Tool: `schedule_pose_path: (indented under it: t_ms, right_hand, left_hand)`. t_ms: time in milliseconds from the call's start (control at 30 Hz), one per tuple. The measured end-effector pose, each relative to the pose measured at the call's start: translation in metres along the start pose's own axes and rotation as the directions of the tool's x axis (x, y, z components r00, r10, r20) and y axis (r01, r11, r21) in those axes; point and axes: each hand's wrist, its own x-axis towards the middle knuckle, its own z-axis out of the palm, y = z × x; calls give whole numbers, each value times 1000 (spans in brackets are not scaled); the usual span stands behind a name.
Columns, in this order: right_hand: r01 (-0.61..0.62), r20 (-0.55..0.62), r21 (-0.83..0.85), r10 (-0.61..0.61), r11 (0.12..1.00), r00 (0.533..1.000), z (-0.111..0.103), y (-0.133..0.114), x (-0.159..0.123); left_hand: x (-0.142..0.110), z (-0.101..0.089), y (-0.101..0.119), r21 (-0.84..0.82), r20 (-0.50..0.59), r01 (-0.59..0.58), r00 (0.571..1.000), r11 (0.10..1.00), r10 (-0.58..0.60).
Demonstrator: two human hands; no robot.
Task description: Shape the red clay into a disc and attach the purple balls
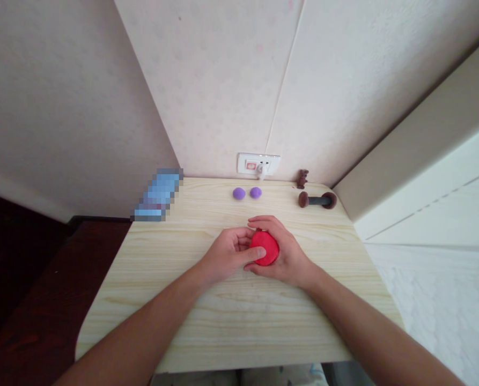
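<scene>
A flat round red clay disc (265, 248) is held just above the middle of a light wooden table (183, 300). My right hand (285, 252) cups it from behind and below, fingers curled around its far edge. My left hand (229, 253) pinches its left side, with the thumb pressed on the disc's face. Both hands are closed on the clay.
Two small purple clay balls (247, 193) lie near the far edge. A brown clay dumbbell shape (317, 200) and a small brown clay figure (302, 178) sit at the far right. A wall socket (258, 163) is behind, and a blurred blue object (159, 195) lies at the far left corner.
</scene>
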Motion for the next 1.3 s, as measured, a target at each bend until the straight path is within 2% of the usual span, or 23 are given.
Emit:
schedule_pose_path:
  t_ms: [200, 533, 667, 833, 967, 1133, 1300]
  right_hand:
    - [-11, 8, 17, 11, 1000, 1000, 1, -1, 0]
    - [-1, -98, 29, 4, 1000, 995, 7, -10, 2]
    - [-4, -121, -3, 3, 1000, 993, 7, -6, 1]
    - [-41, -111, 23, 44, 999, 993, 6, -2, -1]
    - [-51, -94, 64, 57, 997, 994, 4, -2, -2]
    - [-4, -46, 59, 7, 998, 999, 3, -8, 0]
    - [-12, -83, 56, 17, 998, 996, 4, -11, 1]
  left_hand:
    - [0, -1, -2, 29, 28, 5, 1000, 1000, -6]
    - [-1, 1, -2, 4, 74, 36, 997, 999, -36]
    - [-1, 3, -2, -7, 49, 41, 998, 999, -40]
    - [0, 4, -1, 13, -16, 2, 1000, 1000, -2]
    - [-2, 4, -1, 57, 9, 0, 1000, 998, -1]
    - [-3, 4, -1, 59, 44, 4, 999, 998, -6]
    - [-3, 6, 0, 49, 36, 24, 999, 999, -26]
